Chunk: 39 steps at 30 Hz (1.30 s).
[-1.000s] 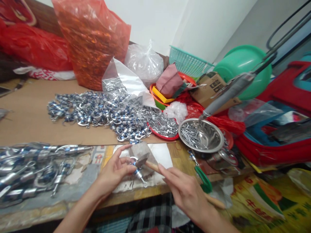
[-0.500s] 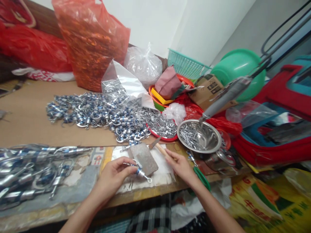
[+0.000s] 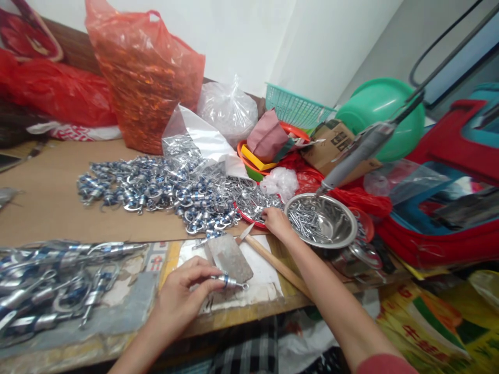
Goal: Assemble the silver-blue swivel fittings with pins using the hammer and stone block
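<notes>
"Dark checked cloth (image 3: 247,353) shows at the bottom edge, mostly cut off, and a red sleeve (image 3: 385,364) is cropped too. What does the left hand (image 3: 191,291) have?"

"One metal fitting (image 3: 231,282). The grip pinches it between thumb and fingers; its ring end points right, the other end is lost behind the fingers."

"Where is it, exactly?"

"Over the white paper (image 3: 268,292) on the tabletop (image 3: 294,270), just beside the near side of the stone block (image 3: 230,258). Whether it touches the paper, I can't tell. Off left, larger fittings (image 3: 47,291) are blurred and cut by the frame."

"And the hammer (image 3: 273,258)?"

"Just right of the block. The butt of its handle goes out of sight by the right forearm."

"Right hand (image 3: 277,223)?"

"Farther out, at the near rim of the red tray (image 3: 245,218). Fingers bend down at the small metal parts (image 3: 249,200); I can't tell whether that grip pinches one."

"Beyond?"

"A steel bowl (image 3: 335,223) beside it, then a heap of blue-banded fittings (image 3: 152,184), partly under clear plastic. At the back, an orange bag (image 3: 144,83) blurs its contents, and a grey-handled tool (image 3: 358,150) partly hides the green basin (image 3: 390,114)."
</notes>
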Tool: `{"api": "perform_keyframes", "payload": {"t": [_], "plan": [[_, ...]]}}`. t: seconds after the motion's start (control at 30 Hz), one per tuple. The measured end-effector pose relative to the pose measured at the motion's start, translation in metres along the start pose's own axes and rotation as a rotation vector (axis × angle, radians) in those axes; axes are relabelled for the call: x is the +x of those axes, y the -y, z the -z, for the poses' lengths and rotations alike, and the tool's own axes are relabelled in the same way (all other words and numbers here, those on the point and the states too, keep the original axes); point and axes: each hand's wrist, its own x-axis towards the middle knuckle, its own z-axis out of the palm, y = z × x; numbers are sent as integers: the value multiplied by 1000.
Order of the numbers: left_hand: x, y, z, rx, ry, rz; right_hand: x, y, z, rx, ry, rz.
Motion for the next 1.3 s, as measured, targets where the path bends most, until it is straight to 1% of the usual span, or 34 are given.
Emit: {"api": "perform_keyframes", "payload": {"t": [0.1, 0.2, 0.33, 0.4, 0.47, 0.53, 0.6, 0.63, 0.67, 0.73, 0.8, 0.9, 1.03, 1.13, 1.2, 1.3], "plan": [[0, 2, 0, 2, 11, 6, -2, -3, -1, 33, 29, 63], [0, 1, -1, -1, 24, 8, -4, -7, -3, 89, 4, 93], [-1, 0, -1, 18, 27, 11, -2, -10, -4, 202, -115, 56], [-2, 0, 0, 36, 33, 7, -3, -6, -1, 286, -196, 37], [-2, 1, 2, 48, 34, 0, -10, 6, 3, 394, -263, 34], [-2, 2, 2, 54, 10, 0, -27, 26, 7, 500, -283, 57], [-2, 1, 1, 63, -36, 21, -54, 51, 10, 613, -240, 100], [-1, 1, 0, 69, -57, 35, -69, 64, 10, 675, -195, 133], [0, 1, -1, 73, -74, 46, -84, 76, 10, 829, -137, 155], [0, 2, -2, 79, -91, 54, -110, 96, 9, 1009, -91, 173], [0, 3, -3, 84, -101, 35, -125, 108, 8, 1126, -83, 159], [0, 4, -4, 89, -103, -2, -132, 113, 6, 1234, -71, 108], [-1, -3, -3, 27, -79, -29, -132, 112, 2, 1331, -42, 48], [-3, -9, -4, -58, -46, -40, -135, 109, 2, 1330, -49, 53], [-4, -12, -5, -98, -38, -35, -138, 108, 4, 1294, -74, 94], [-6, -15, -6, -133, -15, -12, -144, 105, 9, 1214, -139, 233]]}}
